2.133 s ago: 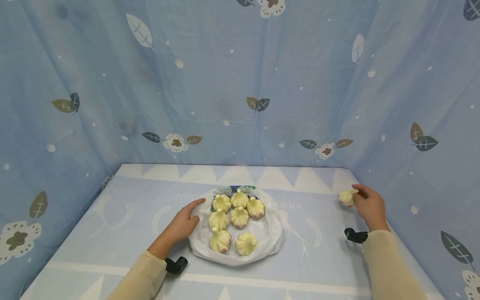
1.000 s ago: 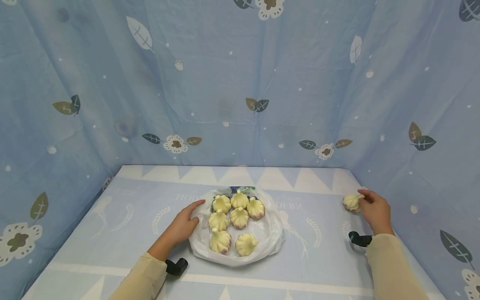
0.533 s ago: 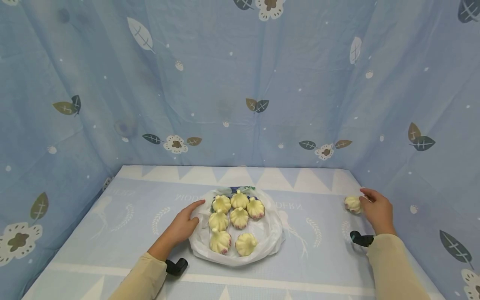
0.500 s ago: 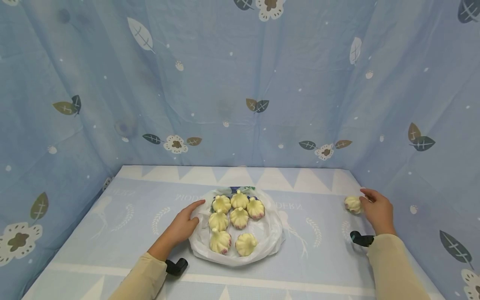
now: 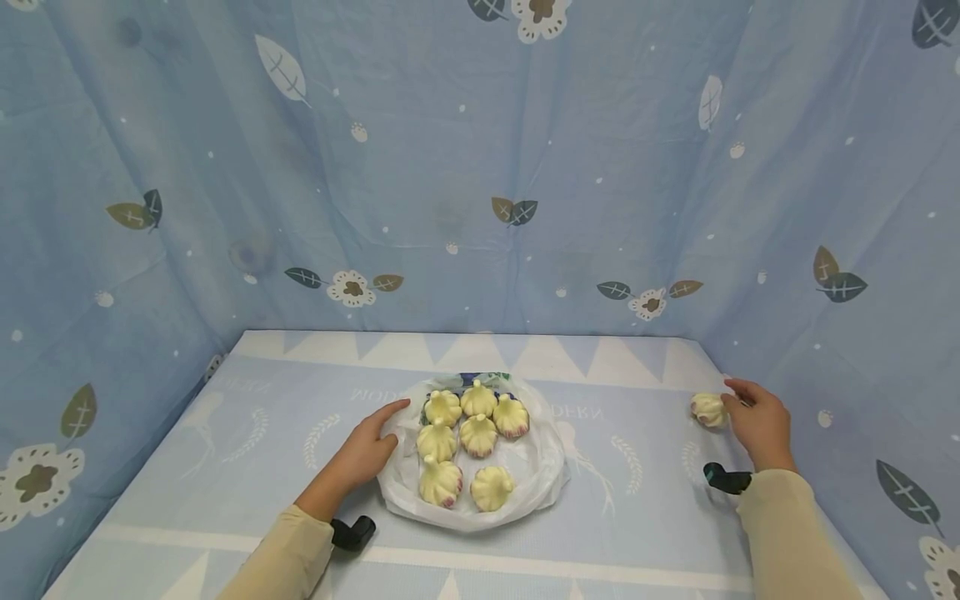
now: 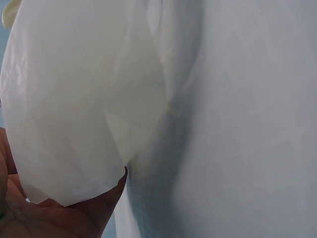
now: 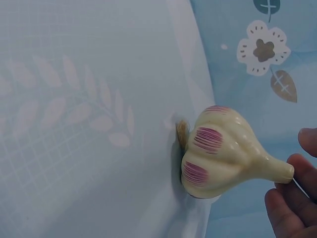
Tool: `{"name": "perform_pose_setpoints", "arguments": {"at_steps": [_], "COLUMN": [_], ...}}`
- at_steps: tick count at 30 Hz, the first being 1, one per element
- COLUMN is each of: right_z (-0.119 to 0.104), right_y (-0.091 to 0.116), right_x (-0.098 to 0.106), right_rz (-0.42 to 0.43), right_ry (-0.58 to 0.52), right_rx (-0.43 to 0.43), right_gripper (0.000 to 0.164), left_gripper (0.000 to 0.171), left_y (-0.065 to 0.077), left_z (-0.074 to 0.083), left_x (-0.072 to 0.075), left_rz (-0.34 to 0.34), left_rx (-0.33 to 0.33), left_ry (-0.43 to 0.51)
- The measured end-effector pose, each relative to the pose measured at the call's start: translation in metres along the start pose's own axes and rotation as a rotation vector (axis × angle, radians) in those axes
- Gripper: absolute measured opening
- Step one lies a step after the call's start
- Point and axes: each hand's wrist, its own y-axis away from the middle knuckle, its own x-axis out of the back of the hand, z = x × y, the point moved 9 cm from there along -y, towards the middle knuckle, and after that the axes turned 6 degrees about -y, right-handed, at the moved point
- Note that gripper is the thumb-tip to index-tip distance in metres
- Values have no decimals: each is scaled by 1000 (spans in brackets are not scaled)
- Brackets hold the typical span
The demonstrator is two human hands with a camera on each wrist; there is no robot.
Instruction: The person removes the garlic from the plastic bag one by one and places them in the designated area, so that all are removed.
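A garlic bulb with purple streaks lies on its side at the table's right. Its stem points at my right hand. In the right wrist view the stem end is by the fingertips, which are spread apart rather than pinching it. At the table's middle is a white plastic bag, spread round like a dish, with several garlic bulbs in it. My left hand rests against the bag's left rim, index finger extended; its other fingers are mostly hidden. The left wrist view shows the bag's side against that hand.
A pale blue patterned cloth covers the table. Blue curtains with leaf and flower prints hang behind it and on both sides. Black camera mounts stick out by the wrists.
My right hand has lowered the garlic bulb to the table, loosened its fingers and drawn slightly right. The left hand and the bag stay in place.
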Motion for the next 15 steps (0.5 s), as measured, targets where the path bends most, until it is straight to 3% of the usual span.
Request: {"name": "perform_pose_setpoints", "arguments": {"at_steps": [9, 15], "right_z": [-2, -20], "right_y": [1, 6], "right_x": [2, -4], "right_rz": [2, -27], "right_ry": [67, 150], "right_rx": [16, 76], "right_gripper": [49, 48], "left_gripper": [59, 59], "left_y": [0, 2], "left_z": [-1, 1], "left_x": [0, 1], "left_rz": [-2, -5], "left_rx": [-5, -4], "left_ry": [1, 1]}}
